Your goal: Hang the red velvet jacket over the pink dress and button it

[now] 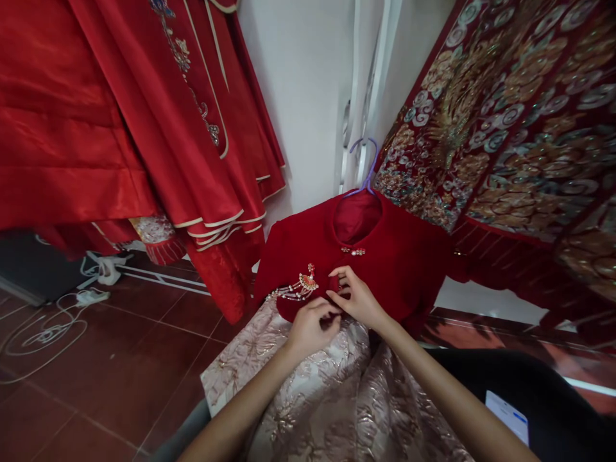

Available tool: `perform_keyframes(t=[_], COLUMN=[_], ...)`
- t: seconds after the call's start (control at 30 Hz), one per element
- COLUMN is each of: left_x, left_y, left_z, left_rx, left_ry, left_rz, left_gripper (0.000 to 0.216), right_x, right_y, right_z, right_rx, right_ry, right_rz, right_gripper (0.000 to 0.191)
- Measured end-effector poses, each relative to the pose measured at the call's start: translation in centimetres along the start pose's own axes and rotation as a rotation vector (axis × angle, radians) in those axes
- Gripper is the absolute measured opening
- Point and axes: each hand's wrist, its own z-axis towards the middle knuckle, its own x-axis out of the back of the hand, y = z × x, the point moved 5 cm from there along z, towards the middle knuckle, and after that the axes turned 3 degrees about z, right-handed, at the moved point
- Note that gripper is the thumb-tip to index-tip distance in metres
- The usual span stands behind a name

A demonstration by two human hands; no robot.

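A short red velvety jacket (407,263) hangs by its collar from a purple hanger (369,172), its lower front resting toward me. My left hand (310,327) has its thumb and fingers curled at the jacket's lower front edge, pinching the cloth. Just above and right of it, my right hand (357,298) pinches the front opening; the exact spot between the fingertips is partly hidden. A fan-shaped brooch (308,281) with beaded strands sits on the jacket, left of my hands. Small jewelled fasteners (353,251) close the collar. Pale pink brocade fabric (312,382) lies beneath.
Red satin garments (183,128) with pale piping hang at left. A heavily embroidered garment (510,128) hangs at right. Behind stands a white cabinet door (298,83). White cables (52,330) lie on the tiled floor (120,378). A phone (507,416) rests on a black surface.
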Motion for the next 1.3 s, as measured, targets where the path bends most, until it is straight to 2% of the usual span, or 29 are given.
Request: perform_keyframes(t=[0.13,0.2,0.33,0.53,0.77,0.93,1.3], left_x=[3.7,4.3,4.2,4.0,4.0,4.2,4.3], left_y=[-1.9,-2.7,-3.4,-3.7,-3.1,-3.3,-3.6], left_z=[0.7,1.4,2.8,3.2,2.9,2.9,3.5], left_rx=[0.153,0.193,0.186,0.181,0.206,0.226,0.223], left_ry=[0.424,0.492,0.406,0.37,0.35,0.38,0.327], left_rz=[-0.044,-0.093,-0.143,-0.189,-0.251,-0.294,-0.328], left_gripper=[0.012,0.02,0.019,0.016,0.027,0.024,0.02], right_x=[-0.1,-0.3,-0.6,-0.7,-0.9,-0.9,-1.1], right_y=[0.0,-0.2,-0.1,0.4,0.2,0.5,-0.2], right_z=[-0.4,-0.3,0.2,0.8,0.6,0.4,1.1], right_rx=[0.043,0.052,0.016,0.027,0.053,0.056,0.066], right_ry=[-0.041,-0.027,0.044,0.159,0.206,0.272,0.302], right_rz=[0.056,0.065,0.051,0.02,0.032,0.02,-0.01], right_gripper=[0.035,0.034,0.024,0.016,0.018,0.019,0.022])
